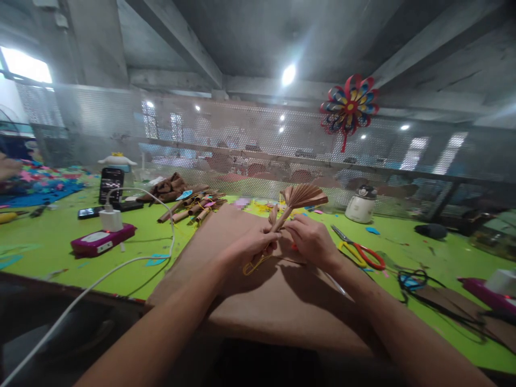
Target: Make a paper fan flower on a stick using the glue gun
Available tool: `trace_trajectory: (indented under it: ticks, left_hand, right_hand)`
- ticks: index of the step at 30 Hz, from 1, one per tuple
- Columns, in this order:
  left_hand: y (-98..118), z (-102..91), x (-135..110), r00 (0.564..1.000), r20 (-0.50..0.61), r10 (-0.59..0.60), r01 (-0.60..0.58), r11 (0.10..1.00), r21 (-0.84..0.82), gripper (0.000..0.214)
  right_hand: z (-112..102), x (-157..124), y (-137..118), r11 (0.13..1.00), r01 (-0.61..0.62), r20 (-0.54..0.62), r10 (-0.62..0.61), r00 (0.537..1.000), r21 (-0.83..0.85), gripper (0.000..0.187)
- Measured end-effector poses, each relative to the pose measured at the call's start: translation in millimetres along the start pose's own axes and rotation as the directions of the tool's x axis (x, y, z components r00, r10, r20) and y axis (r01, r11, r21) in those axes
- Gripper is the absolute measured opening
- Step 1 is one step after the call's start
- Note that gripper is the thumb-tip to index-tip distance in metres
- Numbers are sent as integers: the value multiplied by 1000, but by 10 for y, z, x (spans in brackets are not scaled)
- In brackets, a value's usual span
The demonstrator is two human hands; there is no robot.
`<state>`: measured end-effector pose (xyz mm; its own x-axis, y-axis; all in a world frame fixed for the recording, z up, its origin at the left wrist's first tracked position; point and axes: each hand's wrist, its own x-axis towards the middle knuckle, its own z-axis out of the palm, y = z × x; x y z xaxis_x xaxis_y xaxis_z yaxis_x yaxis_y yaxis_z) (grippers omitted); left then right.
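My left hand (260,242) is closed around the narrow stem of a pleated brown paper fan (302,196), which spreads open at the top and leans right. A smaller pleated fold stands beside that stem. Yellow string (256,266) hangs in a loop below the left hand. Close to the stem, my right hand (312,236) has its fingers pinched together; what they hold is too small to make out. Both hands are above a large brown paper sheet (237,312). To the right lie scissors (358,250) with yellow and orange handles.
Rolled brown paper pieces (193,207) lie at the back left. A purple power strip (104,239) with a white charger and cable (173,236) is on the left, near a propped phone (112,184). A white bottle (362,205) and black cord (415,279) are on the right.
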<state>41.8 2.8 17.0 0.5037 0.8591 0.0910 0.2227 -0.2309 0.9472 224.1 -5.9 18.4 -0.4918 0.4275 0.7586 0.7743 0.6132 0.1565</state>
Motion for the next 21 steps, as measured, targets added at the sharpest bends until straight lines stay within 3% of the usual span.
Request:
trace_trajectory:
  ticks: [14, 21]
  left_hand:
    - [-39, 7, 8, 996, -78, 33, -29, 998, 56, 25]
    - [-31, 7, 46, 999, -35, 36, -33, 995, 94, 29]
  right_hand:
    - [-2, -5, -34, 1000, 14, -25, -15, 1000, -13, 21]
    - [9, -5, -47, 1000, 16, -47, -16, 999, -20, 21]
